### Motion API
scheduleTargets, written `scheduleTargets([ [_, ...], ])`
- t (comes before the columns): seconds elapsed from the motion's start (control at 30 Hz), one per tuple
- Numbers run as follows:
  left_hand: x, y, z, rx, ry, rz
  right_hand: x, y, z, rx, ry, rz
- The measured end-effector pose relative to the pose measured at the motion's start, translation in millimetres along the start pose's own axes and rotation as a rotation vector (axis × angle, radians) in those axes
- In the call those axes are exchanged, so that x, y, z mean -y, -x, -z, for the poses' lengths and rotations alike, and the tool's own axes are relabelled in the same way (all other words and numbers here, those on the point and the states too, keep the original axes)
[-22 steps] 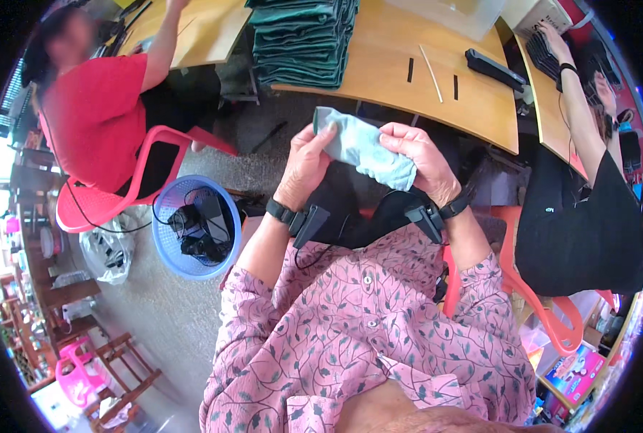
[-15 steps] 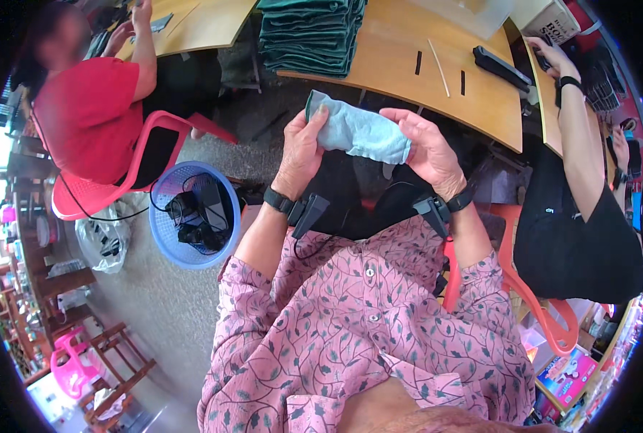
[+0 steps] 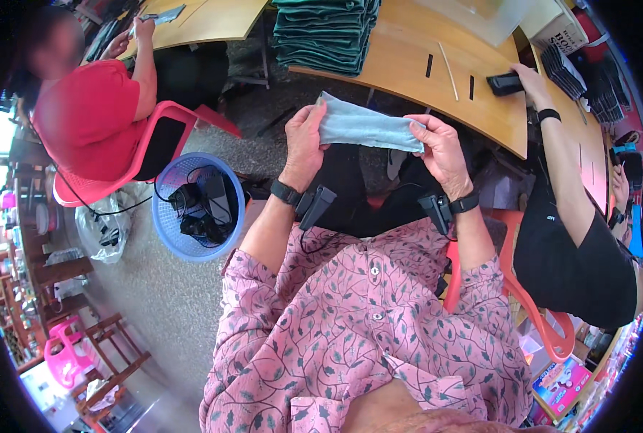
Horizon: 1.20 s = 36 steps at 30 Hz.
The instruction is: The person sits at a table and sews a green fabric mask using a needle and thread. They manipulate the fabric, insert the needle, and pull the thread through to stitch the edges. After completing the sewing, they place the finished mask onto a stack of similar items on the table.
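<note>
Cloth point(image 3: 370, 130) before table point(image 3: 402, 59), basket point(image 3: 174, 235) at left

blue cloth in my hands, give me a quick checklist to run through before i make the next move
1. Left hand on the cloth: ok, it grips the left end.
2. Right hand on the cloth: ok, it grips the right end.
3. Cloth drawn out between the hands: ok, it spans the gap.
4. Cloth apart from the basket: ok, the basket stands off to the left.
5. Cloth's far side: cannot tell, it faces away.
6. Green stack on the table: ok, piled up there.
</note>
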State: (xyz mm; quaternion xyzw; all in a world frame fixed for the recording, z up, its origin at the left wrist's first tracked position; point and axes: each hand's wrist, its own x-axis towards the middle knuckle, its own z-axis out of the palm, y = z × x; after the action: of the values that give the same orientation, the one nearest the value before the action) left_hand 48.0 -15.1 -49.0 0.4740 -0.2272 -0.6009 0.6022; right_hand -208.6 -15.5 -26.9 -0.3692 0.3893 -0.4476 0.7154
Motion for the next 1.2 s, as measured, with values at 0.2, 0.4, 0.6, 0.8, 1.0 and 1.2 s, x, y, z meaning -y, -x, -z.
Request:
scheduleTargets([
  [0.2, 9, 1, -3, 0.173, 0.039, 0.049, -12, -7, 17, -0.092, 0.580, 0.154],
  [0.4, 10, 16, -21, 0.257, 0.132, 0.128, 3, 13, -45, 0.063, 1.035, 0.621],
  [0.6, 14, 20, -21, 0.329, 0.152, 0.158, -20, 17, -44, 0.076, 0.840, 0.487],
  [0.8, 9, 21, -21, 0.220, 0.013, 0.107, -21, 11, -32, 0.000, 0.205, 0.181],
  [1.0, 17, 22, -16, 0.364, 0.019, 0.207, -17, 8, -30, -0.010, -0.118, 0.048],
  [1.2, 29, 22, -18, 0.302, -0.070, 0.067, -18, 6, -23, -0.002, -0.076, -0.017],
])
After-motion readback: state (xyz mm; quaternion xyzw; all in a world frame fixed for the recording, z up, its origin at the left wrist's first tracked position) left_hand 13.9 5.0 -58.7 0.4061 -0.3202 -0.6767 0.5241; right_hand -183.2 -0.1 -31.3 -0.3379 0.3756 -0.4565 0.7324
